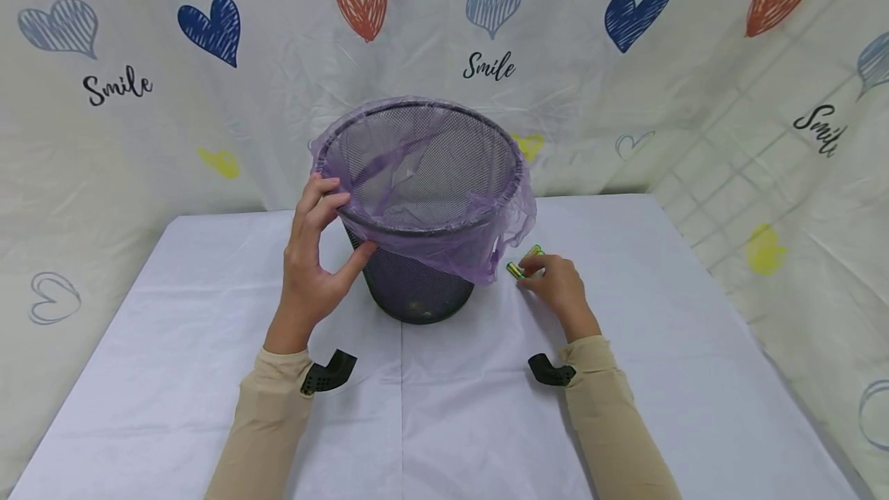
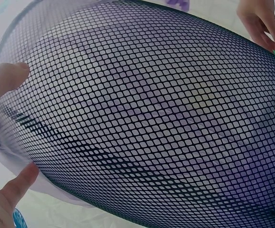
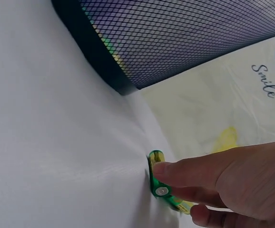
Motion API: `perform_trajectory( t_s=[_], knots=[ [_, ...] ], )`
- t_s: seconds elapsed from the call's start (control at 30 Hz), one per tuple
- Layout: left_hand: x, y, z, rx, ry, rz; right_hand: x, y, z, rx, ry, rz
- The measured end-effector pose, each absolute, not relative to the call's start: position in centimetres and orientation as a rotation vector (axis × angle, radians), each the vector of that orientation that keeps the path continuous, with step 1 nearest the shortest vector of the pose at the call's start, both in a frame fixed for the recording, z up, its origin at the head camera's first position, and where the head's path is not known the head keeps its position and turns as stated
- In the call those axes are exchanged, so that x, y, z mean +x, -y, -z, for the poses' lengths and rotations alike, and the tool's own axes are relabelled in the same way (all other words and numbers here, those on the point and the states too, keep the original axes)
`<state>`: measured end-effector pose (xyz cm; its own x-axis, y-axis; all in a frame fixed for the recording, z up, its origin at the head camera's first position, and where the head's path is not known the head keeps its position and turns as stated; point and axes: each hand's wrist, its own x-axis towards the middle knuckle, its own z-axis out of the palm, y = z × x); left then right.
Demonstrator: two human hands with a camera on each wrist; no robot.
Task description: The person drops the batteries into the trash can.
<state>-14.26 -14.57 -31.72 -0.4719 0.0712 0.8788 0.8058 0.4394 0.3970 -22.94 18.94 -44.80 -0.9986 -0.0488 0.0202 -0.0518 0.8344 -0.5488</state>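
A black mesh waste bin [image 1: 417, 295] stands on the table, lined with a thin purple bag [image 1: 451, 253] folded out over its rim. My left hand [image 1: 309, 268] holds the bin's left rim through the bag, fingers over the edge and thumb on the outside. To the right of the bin, my right hand [image 1: 559, 288] pinches a green and yellow battery [image 3: 155, 156] between thumb and fingers, low over the table. A second battery [image 1: 535, 251] lies just behind it, partly covered by the hand. Through the mesh, green and yellow bits [image 3: 108, 45] show at the bin's bottom.
White cloth covers the table [image 1: 174, 376]. Behind it hangs a pale curtain [image 1: 417, 60] printed with hearts and "Smile". Black curved mounts [image 1: 329, 373] sit on both wrists. A loose part of the bag hangs on the bin's right side.
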Motion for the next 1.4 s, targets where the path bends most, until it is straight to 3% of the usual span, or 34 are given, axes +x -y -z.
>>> perform_trajectory(
  t_s=[0.3, 1.4],
  knots=[
    [-14.2, 14.5, 31.7, -0.741, 1.851, 1.099, -22.7, -18.3, 45.5, 0.067, 2.999, -0.736],
    [-14.3, 14.6, 31.8, -0.75, 1.835, 1.105, -22.3, -19.1, 43.6, 0.124, 2.852, -0.873]
  ],
)
